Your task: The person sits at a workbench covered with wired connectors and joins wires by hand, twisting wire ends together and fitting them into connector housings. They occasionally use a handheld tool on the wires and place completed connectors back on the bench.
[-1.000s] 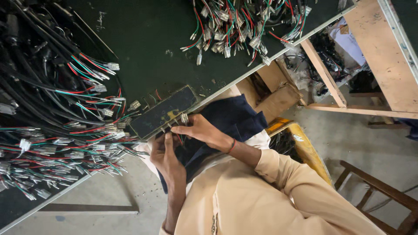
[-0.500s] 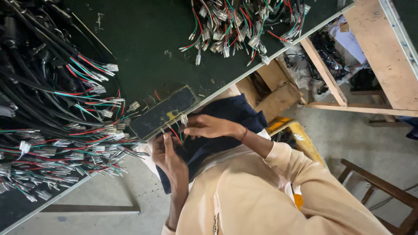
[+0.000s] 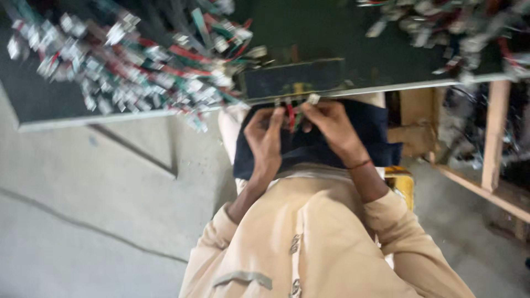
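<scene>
My left hand (image 3: pixel 266 138) and my right hand (image 3: pixel 334 129) meet over my lap, just under the table edge. Between their fingertips they pinch a short wire bundle (image 3: pixel 292 115) with red and green leads. A small white connector (image 3: pixel 313 99) sticks up at my right fingertips. My right wrist wears a red thread. A dark rectangular pad (image 3: pixel 292 78) lies on the green table (image 3: pixel 342 33) right above both hands. A dark blue cloth (image 3: pixel 375 132) covers my lap beneath them. The picture is blurred.
A big heap of wire harnesses (image 3: pixel 138 60) with white connectors covers the table's left part, and another heap (image 3: pixel 458 27) lies at the top right. A wooden frame (image 3: pixel 496 132) stands on the right, a yellow seat (image 3: pixel 402 182) under me, concrete floor (image 3: pixel 83 209) to the left.
The view has swung round and blurred. My right hand has drawn in closer to my left, and both now hold the wires at the table edge.
</scene>
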